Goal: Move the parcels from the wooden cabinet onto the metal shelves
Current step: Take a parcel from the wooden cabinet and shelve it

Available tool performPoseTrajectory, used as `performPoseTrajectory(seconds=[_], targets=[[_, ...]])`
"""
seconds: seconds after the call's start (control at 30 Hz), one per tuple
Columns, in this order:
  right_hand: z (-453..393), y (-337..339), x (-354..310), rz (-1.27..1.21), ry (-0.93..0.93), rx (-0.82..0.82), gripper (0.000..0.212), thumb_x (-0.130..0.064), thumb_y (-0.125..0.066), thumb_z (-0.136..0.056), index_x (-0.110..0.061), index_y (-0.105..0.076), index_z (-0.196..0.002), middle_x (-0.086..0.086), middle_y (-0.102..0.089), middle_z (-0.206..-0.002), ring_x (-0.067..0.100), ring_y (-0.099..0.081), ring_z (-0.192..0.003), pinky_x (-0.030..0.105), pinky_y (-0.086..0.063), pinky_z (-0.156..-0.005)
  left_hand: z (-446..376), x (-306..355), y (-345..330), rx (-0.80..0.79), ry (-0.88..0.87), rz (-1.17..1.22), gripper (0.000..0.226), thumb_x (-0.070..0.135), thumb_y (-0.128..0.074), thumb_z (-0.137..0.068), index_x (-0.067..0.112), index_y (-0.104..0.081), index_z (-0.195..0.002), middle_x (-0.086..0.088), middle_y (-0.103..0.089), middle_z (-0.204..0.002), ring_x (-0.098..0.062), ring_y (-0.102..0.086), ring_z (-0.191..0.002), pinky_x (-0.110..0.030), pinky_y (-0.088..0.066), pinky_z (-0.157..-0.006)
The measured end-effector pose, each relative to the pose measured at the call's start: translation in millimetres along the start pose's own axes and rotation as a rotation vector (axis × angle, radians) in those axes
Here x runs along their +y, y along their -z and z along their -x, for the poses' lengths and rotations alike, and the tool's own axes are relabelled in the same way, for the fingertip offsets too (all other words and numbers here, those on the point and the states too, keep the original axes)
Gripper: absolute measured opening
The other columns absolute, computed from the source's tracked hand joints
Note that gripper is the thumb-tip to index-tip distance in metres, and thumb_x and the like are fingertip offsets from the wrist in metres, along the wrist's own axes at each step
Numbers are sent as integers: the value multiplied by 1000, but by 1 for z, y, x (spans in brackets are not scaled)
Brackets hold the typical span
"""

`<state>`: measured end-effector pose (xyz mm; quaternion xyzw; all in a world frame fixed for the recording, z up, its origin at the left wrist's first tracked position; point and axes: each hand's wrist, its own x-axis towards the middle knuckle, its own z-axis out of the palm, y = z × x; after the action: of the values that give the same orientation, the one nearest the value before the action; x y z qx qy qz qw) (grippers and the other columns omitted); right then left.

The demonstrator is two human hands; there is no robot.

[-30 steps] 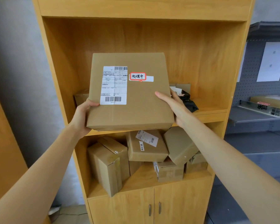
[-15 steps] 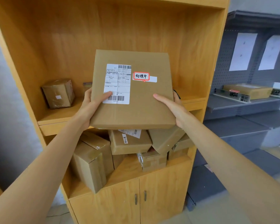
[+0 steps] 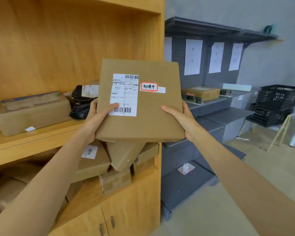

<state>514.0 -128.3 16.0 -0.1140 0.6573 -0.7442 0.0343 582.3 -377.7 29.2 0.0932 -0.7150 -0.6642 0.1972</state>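
Wooden cabinet (image 3: 41,48) packed with parcels, long box (image 3: 32,111) and black bag (image 3: 80,103) — possibly more behind, metal shelves (image 3: 228,114) right of cabinet, flat parcel (image 3: 143,116) in front of cabinet — left hand (image 3: 99,116), right hand (image 3: 182,118) gripping its edges.

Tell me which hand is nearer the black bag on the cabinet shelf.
Left. The left hand grips the parcel on the edge facing the black bag; the right hand grips the opposite edge, farther off.
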Motion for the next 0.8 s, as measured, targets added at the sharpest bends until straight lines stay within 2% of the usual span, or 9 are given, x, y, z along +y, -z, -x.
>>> performPoseTrajectory(seconds=[0.13,0.3,0.37,0.67,0.8], targets=[[-15,79,-10,-5,22,45,86,-33,-78,-77,-31,-28,-146,-5,-59,-122,12,-60,-102,28,-51,-72,-15,2,-84,-48,-12,18,60,44,-71,-78,40,-35,-127,8,-63,-110,-12,-62,-95,-29,-48,-70],[-41,177,-22,3,40,75,88,-33,-80,-75,-30,-28,-146,-4,-60,-123,15,-62,-106,36,-53,-88,-33,4,-188,-86,-19,27,60,46,-71,-78,40,-34,-126,6,-61,-114,-14,-60,-98,-31,-49,-74],[-53,210,-27,-2,54,84,86,-31,-80,-75,-30,-30,-145,-4,-60,-123,15,-63,-105,35,-53,-88,-42,4,-225,-95,-18,33,57,46,-70,-79,41,-33,-123,4,-60,-115,-14,-60,-97,-32,-49,-74],[-123,331,-26,11,54,137,83,-30,-79,-77,-30,-32,-145,-6,-62,-120,13,-64,-103,35,-53,-89,-96,-3,-361,-157,-24,20,62,45,-67,-82,34,-33,-132,12,-58,-106,-9,-59,-91,-27,-46,-66],[-168,375,-18,10,47,152,77,-30,-78,-78,-32,-33,-141,-9,-62,-115,11,-63,-100,31,-53,-83,-135,-9,-413,-190,-6,3,63,45,-67,-82,36,-29,-131,10,-60,-108,-11,-60,-92,-29,-47,-66]])
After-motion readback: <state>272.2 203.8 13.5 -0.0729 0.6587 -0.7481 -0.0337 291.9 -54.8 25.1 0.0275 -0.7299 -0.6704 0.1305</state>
